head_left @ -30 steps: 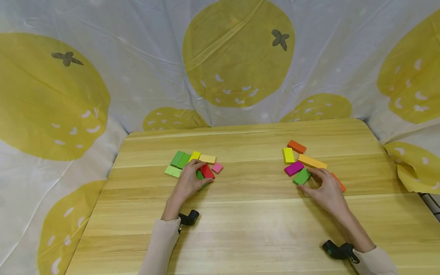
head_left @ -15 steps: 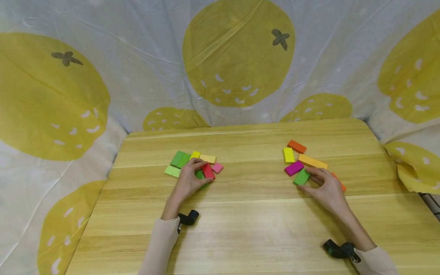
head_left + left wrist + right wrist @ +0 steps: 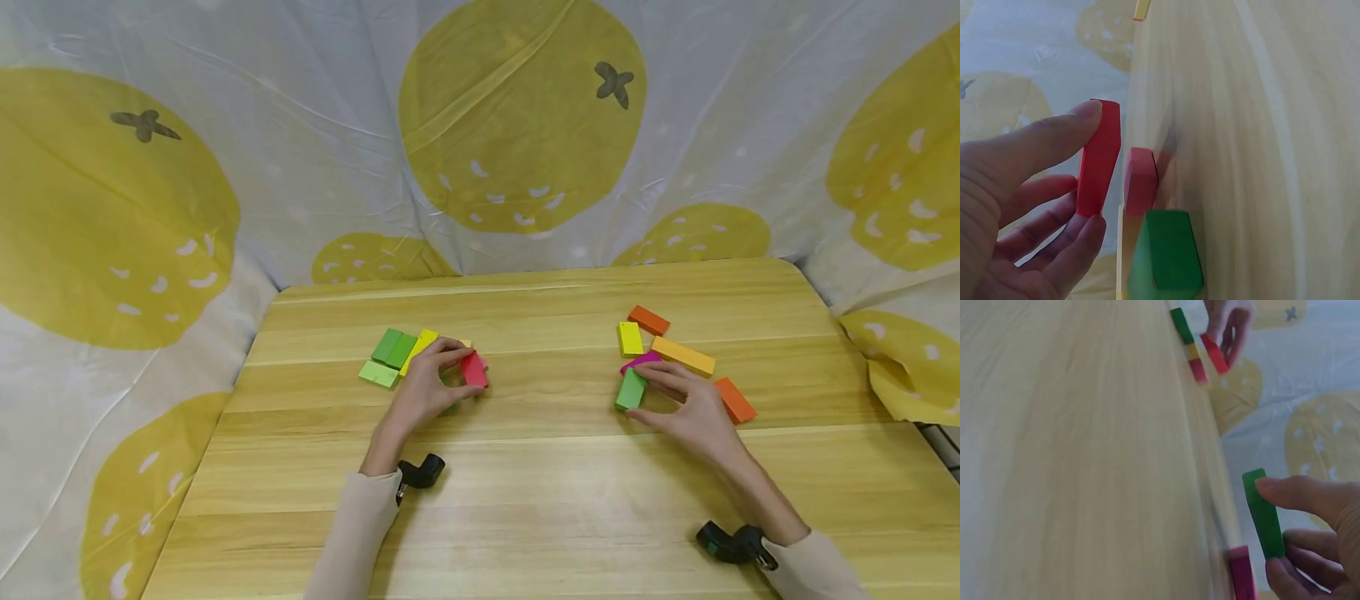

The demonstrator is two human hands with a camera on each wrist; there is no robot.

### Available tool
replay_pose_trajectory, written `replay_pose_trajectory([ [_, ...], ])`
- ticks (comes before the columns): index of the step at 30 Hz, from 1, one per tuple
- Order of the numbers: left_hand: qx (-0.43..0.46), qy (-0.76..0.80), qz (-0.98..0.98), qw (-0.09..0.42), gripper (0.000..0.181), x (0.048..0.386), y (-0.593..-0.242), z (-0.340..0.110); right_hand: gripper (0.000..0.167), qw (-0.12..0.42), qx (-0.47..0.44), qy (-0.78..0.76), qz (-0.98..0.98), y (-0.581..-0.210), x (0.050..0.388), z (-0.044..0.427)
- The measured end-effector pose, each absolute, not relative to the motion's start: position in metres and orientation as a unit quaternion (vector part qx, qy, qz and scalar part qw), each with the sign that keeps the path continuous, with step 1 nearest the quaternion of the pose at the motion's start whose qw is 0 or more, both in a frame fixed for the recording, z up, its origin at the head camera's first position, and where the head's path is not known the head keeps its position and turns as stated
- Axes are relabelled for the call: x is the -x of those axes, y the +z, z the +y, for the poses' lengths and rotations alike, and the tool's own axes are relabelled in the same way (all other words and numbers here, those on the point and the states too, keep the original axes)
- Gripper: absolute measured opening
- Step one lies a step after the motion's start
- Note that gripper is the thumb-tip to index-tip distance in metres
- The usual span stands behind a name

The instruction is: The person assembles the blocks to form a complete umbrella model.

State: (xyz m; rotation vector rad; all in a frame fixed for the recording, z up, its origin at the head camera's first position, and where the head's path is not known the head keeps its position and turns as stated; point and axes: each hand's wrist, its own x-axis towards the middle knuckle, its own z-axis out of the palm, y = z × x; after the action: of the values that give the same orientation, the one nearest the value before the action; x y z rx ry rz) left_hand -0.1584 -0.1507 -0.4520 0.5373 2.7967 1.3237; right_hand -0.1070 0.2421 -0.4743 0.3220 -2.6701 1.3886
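Observation:
My left hand (image 3: pixel 429 390) pinches a red block (image 3: pixel 1100 159) by its ends between thumb and fingertips, raised off the table. Close by lie a pink block (image 3: pixel 1141 180) and a green block (image 3: pixel 1169 256), both partly hidden in the head view. On the right, my right hand (image 3: pixel 692 410) holds a green block (image 3: pixel 1264 515) the same way, lifted above the wood. A magenta block (image 3: pixel 1242 572) lies just behind it, partly covered by the green block and fingers in the head view.
Left group: two green blocks (image 3: pixel 394 347), a light green block (image 3: pixel 378 374) and a yellow block (image 3: pixel 420 350). Right group: a yellow block (image 3: pixel 630 339), a red-orange block (image 3: pixel 648 320), a long orange-yellow block (image 3: pixel 682 356) and an orange block (image 3: pixel 735 401). A patterned cloth (image 3: pixel 525 208) hangs behind the table.
The left hand has lifted the red block and carried it to the right. The right hand has raised its green block and moved it left, in front of the magenta block.

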Motion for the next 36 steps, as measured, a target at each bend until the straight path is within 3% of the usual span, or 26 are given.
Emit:
replay_pose_trajectory([
  [8, -0.200, 0.403, 0.893, 0.017, 0.058, 0.180, -0.451, -0.125, 0.060, -0.005, -0.144, 0.478, -0.867, -0.475, 0.124, 0.209],
  [19, -0.234, 0.402, 0.883, 0.066, 0.053, 0.218, -0.453, -0.088, 0.057, -0.047, -0.192, 0.474, -0.858, -0.479, 0.143, 0.165],
  [29, -0.260, 0.358, 0.894, 0.074, 0.052, 0.235, -0.462, -0.076, 0.056, -0.039, -0.240, 0.453, -0.858, -0.483, 0.152, 0.143],
  [36, -0.241, 0.416, 0.870, 0.106, 0.051, 0.237, -0.467, -0.076, 0.057, -0.039, -0.240, 0.454, -0.857, -0.485, 0.151, 0.147],
])
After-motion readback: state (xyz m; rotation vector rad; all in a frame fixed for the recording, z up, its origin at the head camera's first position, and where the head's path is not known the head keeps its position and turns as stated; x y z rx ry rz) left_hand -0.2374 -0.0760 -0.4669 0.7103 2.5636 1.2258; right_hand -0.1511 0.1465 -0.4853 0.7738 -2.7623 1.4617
